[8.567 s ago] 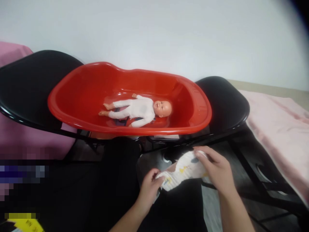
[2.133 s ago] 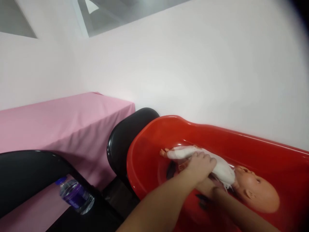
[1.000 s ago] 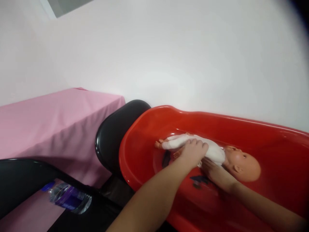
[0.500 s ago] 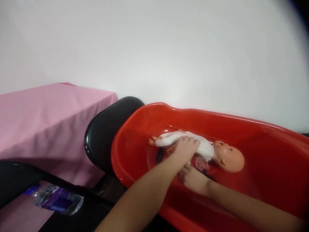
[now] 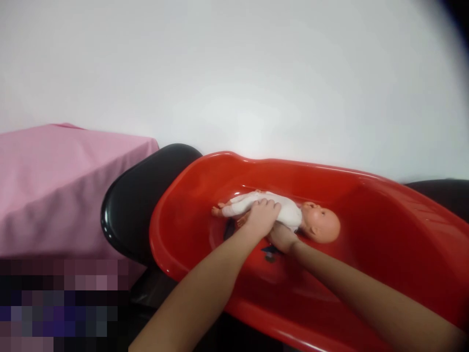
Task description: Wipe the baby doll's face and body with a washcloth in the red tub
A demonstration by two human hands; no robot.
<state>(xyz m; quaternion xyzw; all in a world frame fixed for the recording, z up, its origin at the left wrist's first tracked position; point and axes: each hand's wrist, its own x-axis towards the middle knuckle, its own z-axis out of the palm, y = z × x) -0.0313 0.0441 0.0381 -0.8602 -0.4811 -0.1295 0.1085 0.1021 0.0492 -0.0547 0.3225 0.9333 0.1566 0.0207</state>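
Head view: left hand [image 5: 262,216] curls its fingers over the doll [image 5: 282,215] lying in the red tub [image 5: 366,234], right hand [image 5: 282,238] tucked just beneath them (its own fingers hidden, grip unclear).

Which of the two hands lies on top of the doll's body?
The left hand lies on top of the doll; the right hand is lower, at the doll's near side, partly under the left.
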